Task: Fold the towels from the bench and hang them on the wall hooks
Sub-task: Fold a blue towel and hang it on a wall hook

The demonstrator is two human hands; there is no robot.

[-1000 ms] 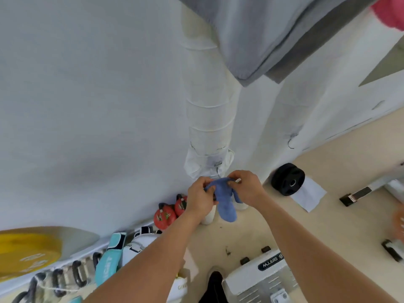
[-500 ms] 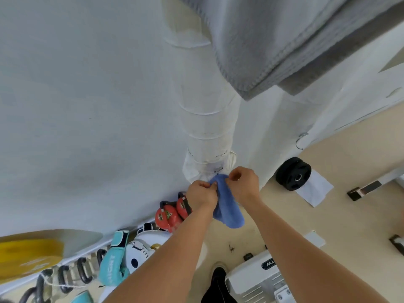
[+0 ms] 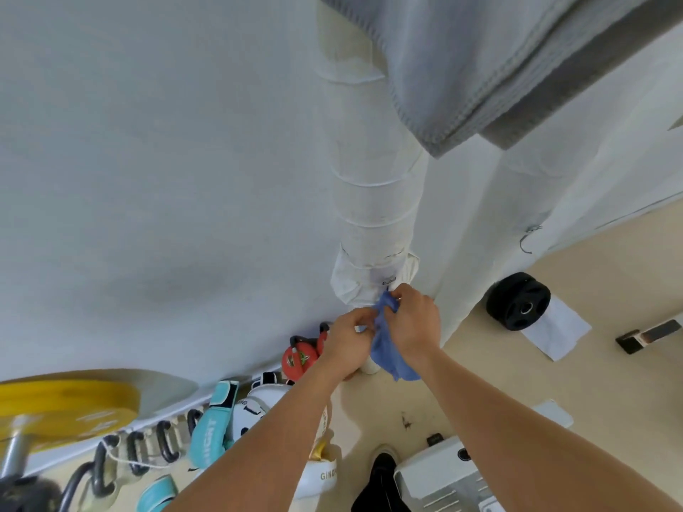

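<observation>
While both hands hold it, the small blue towel [image 3: 388, 349] hangs in the air in front of the white wall [image 3: 148, 179]. The left hand [image 3: 349, 336] pinches one side of the soft cloth with curled fingers. The right hand [image 3: 415, 319] grips the top, and its fingers are bunched round the cloth. The towel looks fuzzy and crumpled, and its loose end droops down between the wrists. A big gray towel [image 3: 499, 57] hangs above, thick, with a stitched edge. Behind the hands stands a round white pipe [image 3: 373, 201] wrapped in cloth. Down on the tan floor [image 3: 499, 382] lie a black weight plate [image 3: 517, 306], red kettlebells [image 3: 299, 356] and a teal glove [image 3: 212, 426].
</observation>
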